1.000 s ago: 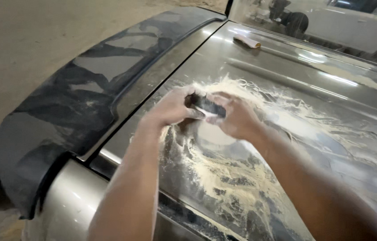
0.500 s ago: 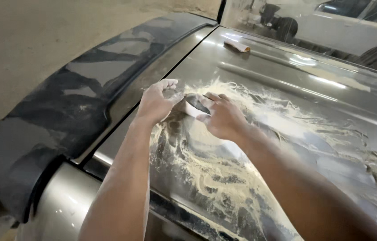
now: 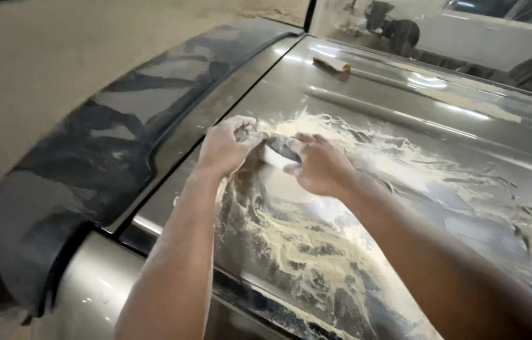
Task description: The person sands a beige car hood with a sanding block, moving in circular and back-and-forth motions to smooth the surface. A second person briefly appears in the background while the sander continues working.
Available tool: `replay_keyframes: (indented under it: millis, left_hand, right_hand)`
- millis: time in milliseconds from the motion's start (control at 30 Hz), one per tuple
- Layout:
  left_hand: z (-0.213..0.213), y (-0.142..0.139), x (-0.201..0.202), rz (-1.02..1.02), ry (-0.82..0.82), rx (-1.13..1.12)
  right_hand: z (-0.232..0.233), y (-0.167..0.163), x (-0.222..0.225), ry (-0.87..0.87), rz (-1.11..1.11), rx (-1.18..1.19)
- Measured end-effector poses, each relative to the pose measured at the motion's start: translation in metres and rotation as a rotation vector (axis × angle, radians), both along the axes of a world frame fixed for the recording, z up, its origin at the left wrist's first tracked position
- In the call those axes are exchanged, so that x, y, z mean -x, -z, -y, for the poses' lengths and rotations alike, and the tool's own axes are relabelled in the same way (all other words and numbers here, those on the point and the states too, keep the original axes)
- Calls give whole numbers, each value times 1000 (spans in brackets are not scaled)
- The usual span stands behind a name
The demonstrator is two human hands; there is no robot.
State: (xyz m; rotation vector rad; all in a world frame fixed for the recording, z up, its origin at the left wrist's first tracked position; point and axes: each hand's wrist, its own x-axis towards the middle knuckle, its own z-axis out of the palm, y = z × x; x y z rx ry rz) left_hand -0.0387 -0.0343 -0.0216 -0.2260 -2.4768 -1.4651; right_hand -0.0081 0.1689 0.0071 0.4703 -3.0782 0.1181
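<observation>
A small dark sanding block [image 3: 280, 150] lies pressed on the wet grey car roof [image 3: 404, 126], between my two hands. My right hand [image 3: 319, 165] grips its near side, fingers curled over it. My left hand [image 3: 227, 146] holds its left end, thumb and fingers dusted pale. Cream-coloured sanding slurry [image 3: 291, 239] spreads in streaks over the panel around and below both hands.
A dark rear spoiler [image 3: 108, 145] runs along the roof's left edge, with bare concrete floor [image 3: 39, 56] beyond. A second small block or folded sandpaper [image 3: 332, 64] lies farther up the roof. A light vehicle [image 3: 467, 38] stands behind.
Both hands with the block have slid a little leftward, toward the spoiler edge, compared with a second ago. The slurry smear around them has spread.
</observation>
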Motion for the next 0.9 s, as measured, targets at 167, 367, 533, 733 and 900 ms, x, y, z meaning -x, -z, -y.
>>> replay_keyframes:
  millis: [167, 367, 533, 733, 900]
  left_hand:
    - [-2, 9, 18, -106, 32, -35]
    - [-7, 0, 3, 87, 40, -33]
    - [-4, -1, 3, 60, 34, 72]
    - [-9, -2, 4, 42, 42, 33]
    - [-10, -8, -6, 18, 9, 47]
  right_hand:
    - [-37, 26, -53, -132, 26, -53]
    - [-11, 16, 8, 27, -54, 135]
    - [-9, 17, -34, -223, 27, -880]
    - [-23, 46, -50, -296, -118, -415]
    - [-6, 27, -5, -197, -68, -575]
